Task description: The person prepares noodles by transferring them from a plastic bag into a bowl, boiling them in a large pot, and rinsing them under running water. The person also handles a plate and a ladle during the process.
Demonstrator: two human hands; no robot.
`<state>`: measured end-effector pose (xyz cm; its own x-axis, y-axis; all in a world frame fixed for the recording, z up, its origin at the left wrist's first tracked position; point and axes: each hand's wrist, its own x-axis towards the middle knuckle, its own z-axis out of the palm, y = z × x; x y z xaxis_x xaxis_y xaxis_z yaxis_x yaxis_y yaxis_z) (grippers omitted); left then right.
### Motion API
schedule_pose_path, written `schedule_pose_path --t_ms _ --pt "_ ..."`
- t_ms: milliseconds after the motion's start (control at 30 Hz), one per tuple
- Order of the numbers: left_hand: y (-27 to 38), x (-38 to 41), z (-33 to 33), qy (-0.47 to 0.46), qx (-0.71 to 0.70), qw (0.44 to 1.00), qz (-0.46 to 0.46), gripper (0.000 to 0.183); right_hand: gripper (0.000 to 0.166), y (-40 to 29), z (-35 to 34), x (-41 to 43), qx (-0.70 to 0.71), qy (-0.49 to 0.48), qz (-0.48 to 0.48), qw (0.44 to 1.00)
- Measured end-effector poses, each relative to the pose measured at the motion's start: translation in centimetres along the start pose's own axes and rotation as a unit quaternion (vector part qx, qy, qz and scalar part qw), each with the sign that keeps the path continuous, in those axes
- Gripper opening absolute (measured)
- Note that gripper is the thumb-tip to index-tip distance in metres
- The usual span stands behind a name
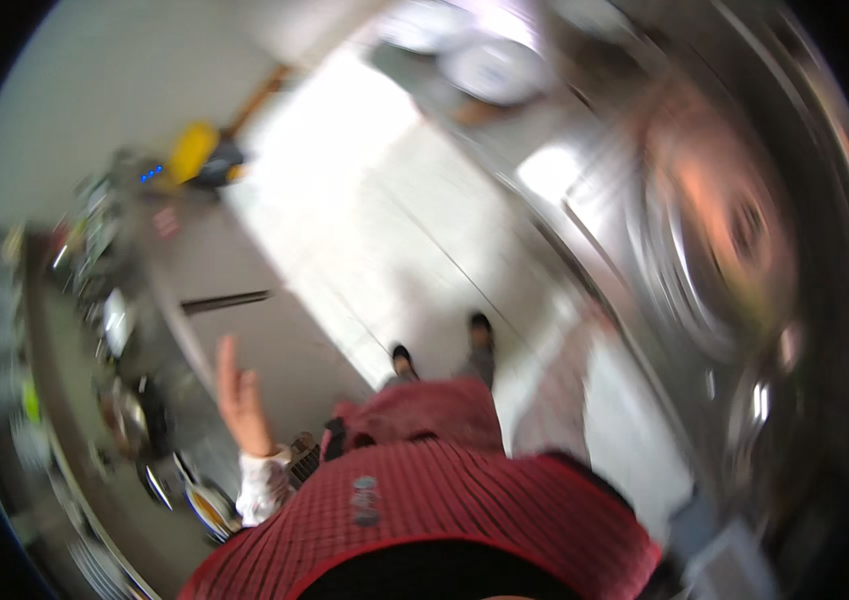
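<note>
My left hand is raised at the left, beside the edge of a metal worktop, with its fingers extended and nothing seen in it. A light patterned cuff shows at its wrist. My right hand is out of view. Before me are my red checked apron, my dark shoes and a pale floor. The picture is strongly blurred.
At the left, a worktop holds a pan and a bowl with orange-brown contents, below a shelf with dishes. A yellow object stands at the far end. Round white plates and blurred metal cookware line the right side.
</note>
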<state>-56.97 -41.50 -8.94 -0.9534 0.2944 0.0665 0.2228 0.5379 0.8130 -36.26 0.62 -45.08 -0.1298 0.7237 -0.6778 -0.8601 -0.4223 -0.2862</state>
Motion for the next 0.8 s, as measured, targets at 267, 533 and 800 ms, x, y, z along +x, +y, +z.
schedule_pose_path --t_ms 267,533,800 --pt "2.4 -3.0 -3.7 0.044 0.068 0.996 0.042 0.051 0.018 10.7 2.9 -9.0 -0.386 -0.045 0.149 0.909" --pt "-5.1 -10.5 -6.7 0.209 0.140 0.964 -0.085 0.053 0.013 21.3 -1.2 -13.6 -0.547 -0.106 0.260 0.789" --pt "-17.6 -14.6 -15.1 0.484 0.067 0.848 -0.206 0.052 0.010 40.4 -0.4 -26.9 -0.630 -0.234 0.284 0.684"
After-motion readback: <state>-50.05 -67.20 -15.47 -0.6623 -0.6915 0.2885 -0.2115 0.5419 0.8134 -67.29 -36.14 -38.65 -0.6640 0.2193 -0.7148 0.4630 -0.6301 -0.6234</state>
